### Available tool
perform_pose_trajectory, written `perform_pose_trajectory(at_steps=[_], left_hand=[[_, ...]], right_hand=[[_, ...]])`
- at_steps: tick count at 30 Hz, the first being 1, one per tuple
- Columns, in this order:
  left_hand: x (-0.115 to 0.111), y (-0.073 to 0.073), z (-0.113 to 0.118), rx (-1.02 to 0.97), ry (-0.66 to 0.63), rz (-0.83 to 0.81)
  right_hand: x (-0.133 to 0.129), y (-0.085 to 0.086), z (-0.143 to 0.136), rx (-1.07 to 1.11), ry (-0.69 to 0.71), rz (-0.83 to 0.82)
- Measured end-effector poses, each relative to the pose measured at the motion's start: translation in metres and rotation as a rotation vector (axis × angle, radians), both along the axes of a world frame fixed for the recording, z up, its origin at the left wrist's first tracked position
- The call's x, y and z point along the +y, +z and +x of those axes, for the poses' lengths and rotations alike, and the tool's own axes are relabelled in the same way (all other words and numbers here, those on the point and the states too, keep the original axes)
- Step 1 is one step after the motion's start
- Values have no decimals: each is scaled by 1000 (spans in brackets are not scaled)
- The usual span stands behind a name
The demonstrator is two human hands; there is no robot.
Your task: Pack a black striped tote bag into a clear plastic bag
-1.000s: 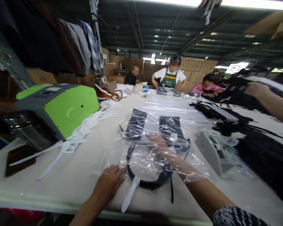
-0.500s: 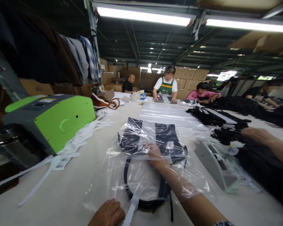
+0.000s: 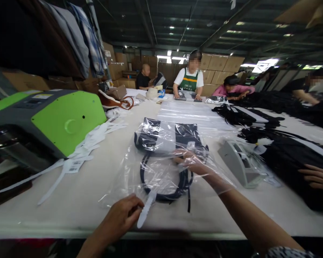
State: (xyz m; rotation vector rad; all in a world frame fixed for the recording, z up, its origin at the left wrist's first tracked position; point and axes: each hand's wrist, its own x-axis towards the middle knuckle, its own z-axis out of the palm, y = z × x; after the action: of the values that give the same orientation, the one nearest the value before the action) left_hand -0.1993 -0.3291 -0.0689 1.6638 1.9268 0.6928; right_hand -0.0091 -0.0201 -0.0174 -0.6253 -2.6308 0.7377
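A folded black bag [image 3: 187, 133] with a pale grey middle band lies inside a clear plastic bag [image 3: 123, 179]. Its black strap [image 3: 161, 197] loops toward me, and a white notched paper tag [image 3: 147, 209] hangs from it. My right hand [image 3: 188, 160] reaches into the plastic bag, fingers stretched leftward along the black bag's near edge. At the plastic bag's near left edge, my left hand [image 3: 126, 211] is closed, thumb and fingertips together on the film beside the tag.
On the left are a green and grey machine [image 3: 70, 122], white tag strips [image 3: 90, 139] and a dark phone-like slab [image 3: 12, 184]. Clear plastic sheets [image 3: 188, 114] lie ahead. A grey dispenser [image 3: 240, 163] and black bags [image 3: 293, 168] with another person's hand [image 3: 319, 177] are right. Co-workers sit or stand beyond.
My right hand has shifted slightly right within the plastic bag, its fingers now straighter. The view has tilted down, showing the table's near edge. The other person's hand at right has lowered onto the black bags.
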Motion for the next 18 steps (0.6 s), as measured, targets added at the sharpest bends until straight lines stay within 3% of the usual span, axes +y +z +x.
perform_pose_trajectory(at_steps=[5, 11, 15, 18], left_hand=[[15, 7, 9, -83, 25, 67], [33, 0, 15, -182, 48, 155], [36, -7, 10, -206, 134, 137], [35, -9, 10, -234, 260, 121]], right_hand=[[-57, -6, 30, -80, 233, -126], [-135, -34, 3, -154, 249, -147], [-148, -38, -24, -47, 262, -144], [-135, -26, -32, -104, 238, -195]])
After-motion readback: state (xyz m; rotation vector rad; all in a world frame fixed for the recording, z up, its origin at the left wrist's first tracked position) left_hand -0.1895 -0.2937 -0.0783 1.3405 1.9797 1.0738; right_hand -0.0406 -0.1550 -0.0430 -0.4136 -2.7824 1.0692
